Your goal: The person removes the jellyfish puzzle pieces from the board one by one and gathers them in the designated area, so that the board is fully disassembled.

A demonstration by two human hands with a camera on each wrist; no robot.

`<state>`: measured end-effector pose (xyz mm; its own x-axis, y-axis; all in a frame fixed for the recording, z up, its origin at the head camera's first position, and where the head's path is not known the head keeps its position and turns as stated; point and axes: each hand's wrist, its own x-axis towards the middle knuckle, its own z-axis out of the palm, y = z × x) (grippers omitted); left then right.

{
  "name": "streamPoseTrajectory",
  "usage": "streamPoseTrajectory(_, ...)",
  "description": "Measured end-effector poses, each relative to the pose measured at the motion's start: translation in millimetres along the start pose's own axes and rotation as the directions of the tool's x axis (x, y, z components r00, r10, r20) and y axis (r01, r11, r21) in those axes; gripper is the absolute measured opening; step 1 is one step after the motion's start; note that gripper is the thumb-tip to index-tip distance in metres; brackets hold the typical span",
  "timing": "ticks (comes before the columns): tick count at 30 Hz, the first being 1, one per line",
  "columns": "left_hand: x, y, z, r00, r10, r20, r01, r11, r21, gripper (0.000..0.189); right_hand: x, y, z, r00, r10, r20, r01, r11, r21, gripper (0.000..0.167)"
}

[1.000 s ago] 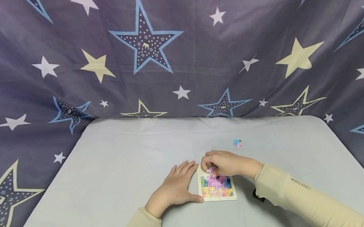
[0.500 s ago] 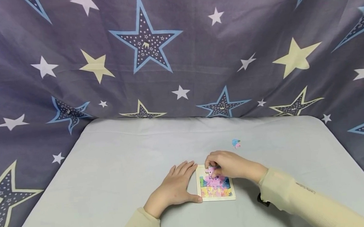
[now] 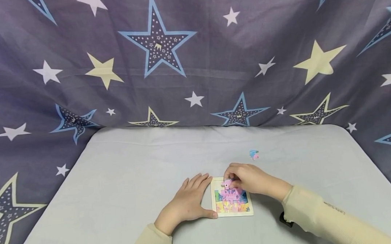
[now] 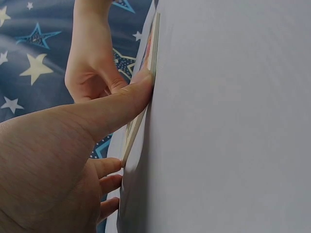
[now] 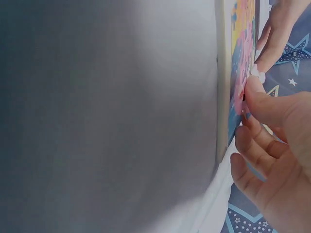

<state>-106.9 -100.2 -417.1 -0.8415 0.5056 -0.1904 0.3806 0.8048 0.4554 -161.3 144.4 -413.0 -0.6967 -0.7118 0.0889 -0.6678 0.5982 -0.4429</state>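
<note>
A small jigsaw puzzle in a pale tray (image 3: pixel 235 214) lies on the cloth-covered table, its picture pink, yellow and blue. Spread out along the tray's left side, my left hand (image 3: pixel 187 206) touches the lower left corner with its thumb (image 4: pixel 141 85) and the upper left with a fingertip. My right hand (image 3: pixel 252 177) pinches a pink puzzle piece (image 3: pixel 227 184) between thumb and fingers over the upper part of the puzzle. That piece is partly hidden by the fingers, so how it sits against its neighbours cannot be told. In the right wrist view its pale edge (image 5: pixel 257 74) sticks out past the thumb.
One loose blue and pink puzzle piece (image 3: pixel 254 154) lies on the table (image 3: pixel 145 164) beyond my right hand. A dark curtain (image 3: pixel 206 63) printed with stars hangs behind the table and along its sides.
My right hand has shifted a little to the right over the upper part of the puzzle, still pinching the pink piece. The left hand keeps its place at the tray.
</note>
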Motion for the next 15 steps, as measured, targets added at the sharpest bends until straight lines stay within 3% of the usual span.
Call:
streamPoseTrajectory(8,0.3,0.0,0.6,1.0,0.006,-0.005,-0.006,1.0,-0.001,0.106,-3.2,1.8,-2.2,0.998,0.0,-0.063,0.001,1.0,0.014,0.021)
streamPoseTrajectory(15,0.8,0.6,0.0,1.0,0.005,-0.006,-0.005,1.0,-0.001,0.107,-8.1,5.6,-5.9,0.999,0.019,-0.04,-0.016,0.997,0.079,0.018)
